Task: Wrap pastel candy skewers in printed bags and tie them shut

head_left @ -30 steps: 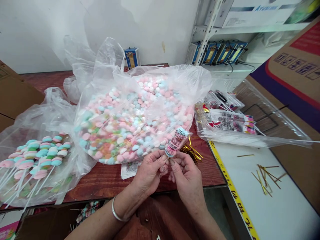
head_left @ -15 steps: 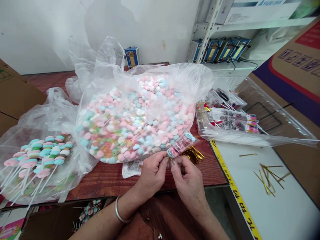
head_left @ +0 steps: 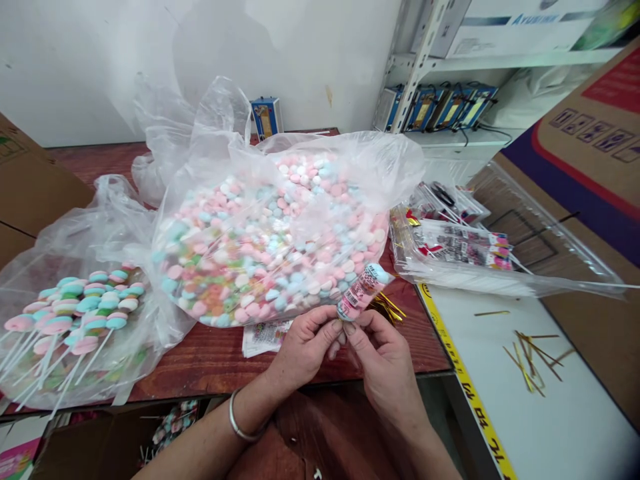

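A wrapped marshmallow stick [head_left: 362,292] in a printed clear sleeve tilts up to the right between my hands. My left hand [head_left: 313,343] pinches its lower end with thumb and forefinger. Against the same end press the thumb and fingers of my right hand [head_left: 383,350], and the gathered neck of the wrapper is hidden there. Just behind it lies a bundle of gold twist ties [head_left: 387,307]. A large clear bag of pastel marshmallows [head_left: 270,240] sits beyond my hands. Flat printed sleeves [head_left: 264,337] lie partly under that bag.
Several unwrapped marshmallow sticks [head_left: 83,310] rest on a plastic bag at the left. On the right, a clear tray [head_left: 550,280] holds printed packets and black-handled scissors [head_left: 443,194]. Loose gold ties [head_left: 533,357] lie on the white surface. A cardboard box [head_left: 590,140] leans at far right.
The wrapped marshmallow stick has turned a little, so its printed label and barcode face me more. Both hands stay at its lower end, with the right fingers slightly shifted.
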The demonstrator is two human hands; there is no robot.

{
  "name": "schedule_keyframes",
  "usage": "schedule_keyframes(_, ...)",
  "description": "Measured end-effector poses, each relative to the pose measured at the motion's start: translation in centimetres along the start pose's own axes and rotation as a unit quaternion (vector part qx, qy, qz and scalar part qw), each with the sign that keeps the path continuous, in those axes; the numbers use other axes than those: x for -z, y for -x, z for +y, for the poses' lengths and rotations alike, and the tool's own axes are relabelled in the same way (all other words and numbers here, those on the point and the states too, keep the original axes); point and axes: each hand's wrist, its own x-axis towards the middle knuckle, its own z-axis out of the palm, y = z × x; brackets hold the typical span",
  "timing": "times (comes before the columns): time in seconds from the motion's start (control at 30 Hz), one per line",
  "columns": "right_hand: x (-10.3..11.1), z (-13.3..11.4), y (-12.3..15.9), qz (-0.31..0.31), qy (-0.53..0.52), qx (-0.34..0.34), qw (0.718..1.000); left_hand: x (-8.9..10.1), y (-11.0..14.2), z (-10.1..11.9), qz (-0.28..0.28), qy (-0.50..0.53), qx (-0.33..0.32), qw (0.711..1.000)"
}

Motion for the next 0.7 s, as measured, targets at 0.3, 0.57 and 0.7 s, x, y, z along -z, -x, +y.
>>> schedule_keyframes(0.3,2.1,-2.6,1.1,-0.059,0.267,0.092,0.958,2.6,0.1,2.8,-0.172,-0.118,-0.081,0.975)
schedule_keyframes(0.57,2.5,-3.4,2.4,-0.049,0.255,0.097,0.961,1.0,0.4,2.6,-0.146,-0.318,-0.124,0.929)
schedule_keyframes(0.7,2.9,-1.6,1.9,-0.058,0.095,-0.005,0.994,0.7,0.8,3.0,-0.170,-0.307,-0.146,0.925)
